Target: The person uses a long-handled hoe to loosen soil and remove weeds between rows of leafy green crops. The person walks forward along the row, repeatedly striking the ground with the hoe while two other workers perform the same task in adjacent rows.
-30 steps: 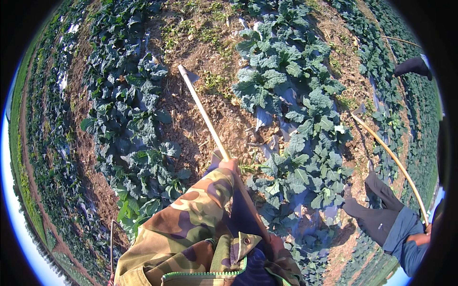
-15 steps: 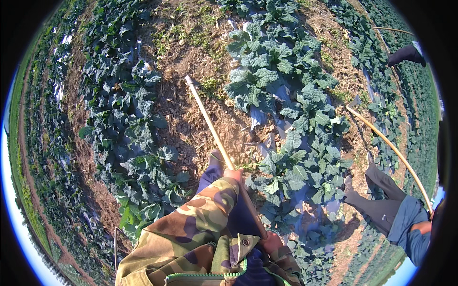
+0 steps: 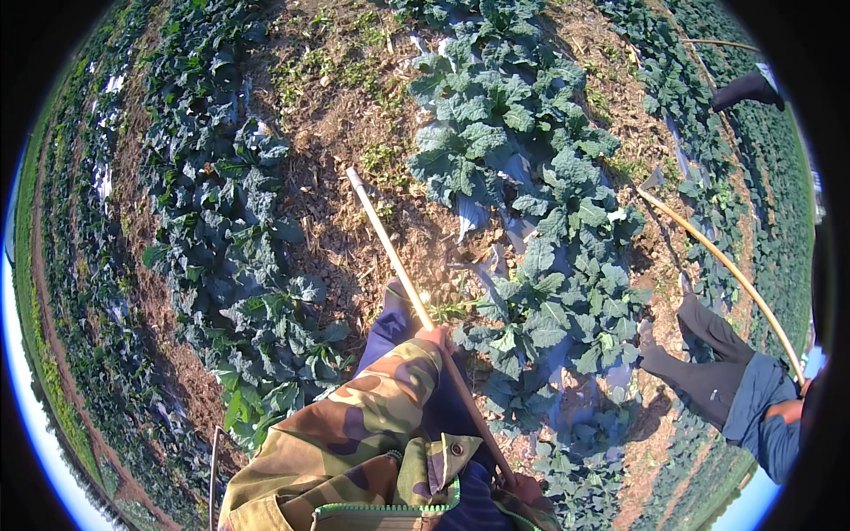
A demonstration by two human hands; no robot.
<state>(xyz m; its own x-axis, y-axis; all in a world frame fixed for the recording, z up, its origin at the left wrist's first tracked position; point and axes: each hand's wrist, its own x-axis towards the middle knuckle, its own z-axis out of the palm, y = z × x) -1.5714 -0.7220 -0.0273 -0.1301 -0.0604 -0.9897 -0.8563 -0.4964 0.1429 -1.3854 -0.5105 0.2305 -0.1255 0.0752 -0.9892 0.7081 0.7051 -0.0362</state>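
A long-handled hoe (image 3: 382, 237) slants over the bare soil strip between two leafy rows. Its pale tip (image 3: 356, 179) points away from me; the blade itself I cannot make out. My left hand (image 3: 433, 335), in a camouflage sleeve, is closed around the middle of the wooden shaft. Lower and further right, my right hand (image 3: 526, 488) wraps the shaft near its rear end, partly hidden by the sleeve. Just beyond my left hand, a foot and dark blue trouser leg (image 3: 387, 326) show beside the shaft. Small weeds (image 3: 381, 164) grow near the tip.
Kale rows (image 3: 553, 265) stand close on the right and kale plants (image 3: 239, 212) on the left, with plastic sheeting (image 3: 472, 217) between leaves. At right, a co-worker's arm (image 3: 784, 411) and hoe (image 3: 717, 252) reach in. Another person's dark leg (image 3: 748, 91) shows at the upper right.
The hoe has come back toward me, its tip lower in the picture. Both my hands have moved slightly nearer with it. The view has shifted a little; the co-worker's hoe looks nearly unchanged.
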